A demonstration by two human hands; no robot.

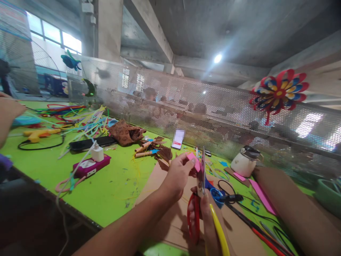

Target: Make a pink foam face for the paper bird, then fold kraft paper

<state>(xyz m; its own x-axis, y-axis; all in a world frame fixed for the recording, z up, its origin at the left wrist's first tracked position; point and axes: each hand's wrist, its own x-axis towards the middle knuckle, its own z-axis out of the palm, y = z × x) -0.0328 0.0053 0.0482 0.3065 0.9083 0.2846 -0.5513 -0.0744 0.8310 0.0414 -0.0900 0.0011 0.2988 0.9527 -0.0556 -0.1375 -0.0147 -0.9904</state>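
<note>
My left hand [178,175] pinches a small piece of pink paper [194,161] between thumb and fingers. Right beside it, my right hand [209,217] is closed around scissors [194,218] with one red and one yellow handle. Their blades point up and stand slightly apart next to the pink paper; whether they touch it I cannot tell. Both hands are above a sheet of brown cardboard [166,222] lying on the green table [112,193]. A blue roll-shaped object [217,197] is just right of the scissors.
Leftward are a purple power strip [92,166], a yellow glue gun [41,134], a dark phone [92,143] and coloured strips [90,122]. A lit phone [178,138] leans at the back. A white kettle-like pot [245,161] stands right, before a perforated metal screen [223,117]. Another person's arm [10,113] enters far left.
</note>
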